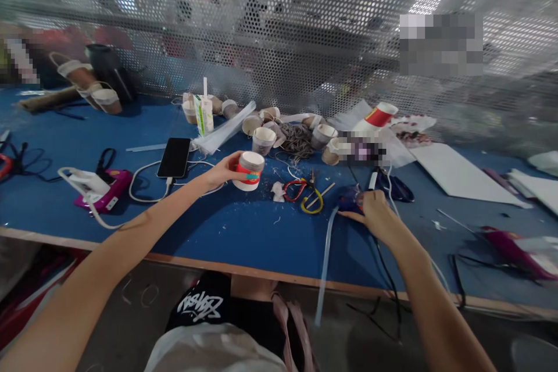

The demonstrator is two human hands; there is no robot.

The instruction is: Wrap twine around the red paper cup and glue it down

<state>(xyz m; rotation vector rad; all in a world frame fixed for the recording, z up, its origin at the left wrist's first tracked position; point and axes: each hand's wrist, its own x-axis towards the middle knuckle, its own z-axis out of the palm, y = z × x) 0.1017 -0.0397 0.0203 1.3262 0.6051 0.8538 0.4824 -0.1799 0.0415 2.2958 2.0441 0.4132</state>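
Note:
My left hand (229, 170) is closed around a small red-and-white paper cup (247, 180) with a greyish band at its top, held upright above the table. At the right, my right hand (375, 214) is closed on a dark blue glue gun (349, 200), partly hidden by the fingers. A long translucent glue stick (325, 267) runs from it past the table's front edge. Between the hands lie pliers with red and yellow handles (322, 202) and a crumpled white scrap (278, 190).
Several small wrapped cups (264, 140) and a bundle of grey cord (299, 140) sit along the back, before a perforated metal screen (279, 29). A phone (174, 157) with a white cable and a purple power strip (104, 192) lie left. White boards (468, 177) lie right.

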